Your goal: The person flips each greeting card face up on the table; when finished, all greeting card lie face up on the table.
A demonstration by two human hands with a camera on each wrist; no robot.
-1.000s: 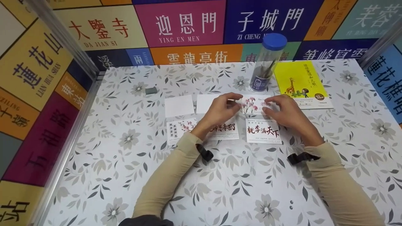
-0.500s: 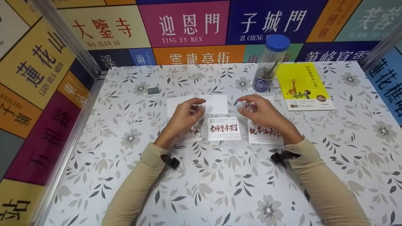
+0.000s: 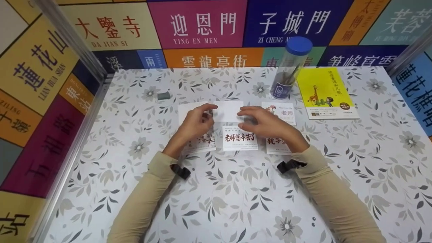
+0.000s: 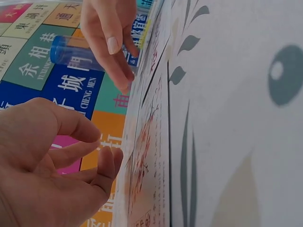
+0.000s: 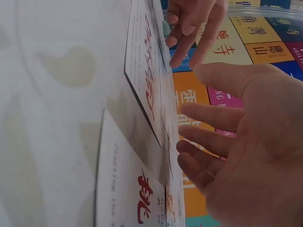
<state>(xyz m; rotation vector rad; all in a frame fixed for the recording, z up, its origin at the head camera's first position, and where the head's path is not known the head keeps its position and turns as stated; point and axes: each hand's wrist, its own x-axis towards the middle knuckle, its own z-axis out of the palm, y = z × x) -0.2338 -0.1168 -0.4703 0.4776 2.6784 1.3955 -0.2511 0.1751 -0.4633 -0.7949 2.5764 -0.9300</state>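
Six small cards lie in two rows on the table. My left hand (image 3: 197,123) hovers at the left edge of a blank white card (image 3: 228,111) in the upper row, its fingers loosely bent and apart. Over that card's right edge my right hand (image 3: 266,123) reaches with spread fingers; whether either hand touches it I cannot tell. A second blank card (image 3: 184,108) is mostly behind my left hand. To the right lies a flower card (image 3: 285,114). Below are a blossom card (image 3: 205,145), a red-lettered card (image 3: 240,138) and another lettered card (image 3: 275,145), partly covered.
Behind the cards stands a clear tube with a blue lid (image 3: 298,46), holding thin dark items. A yellow booklet (image 3: 325,91) lies right of it. A small grey-green block (image 3: 164,96) is at the back left. Printed panels (image 3: 202,25) border the table.
Both hands have left the flower card at the upper right and shifted left to the blank card. In the last half second my right hand came closer to my left.
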